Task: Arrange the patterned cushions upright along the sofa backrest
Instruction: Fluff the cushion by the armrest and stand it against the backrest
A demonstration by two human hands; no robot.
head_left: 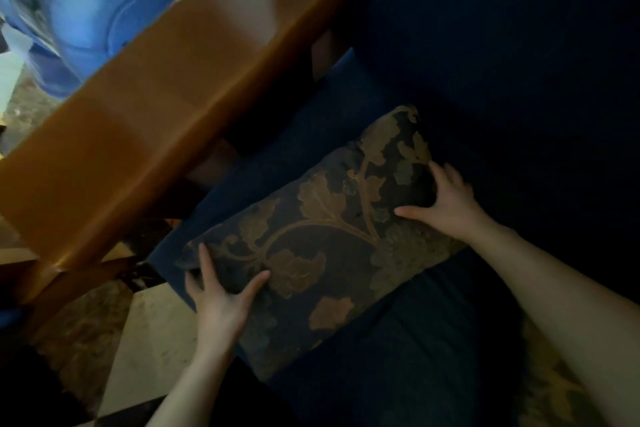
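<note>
In the head view, a dark floral cushion (322,243) lies flat and slantwise at frame centre on the blue sofa seat (398,357), the left hand (221,298) gripping its lower-left end with fingers spread, the right hand (446,198) clasping its upper-right end beneath the wooden armrest (156,107).

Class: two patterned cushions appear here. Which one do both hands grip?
The floral cushion on the blue seat, left hand and right hand at opposite ends. The other cushion lies untouched at bottom right.
</note>
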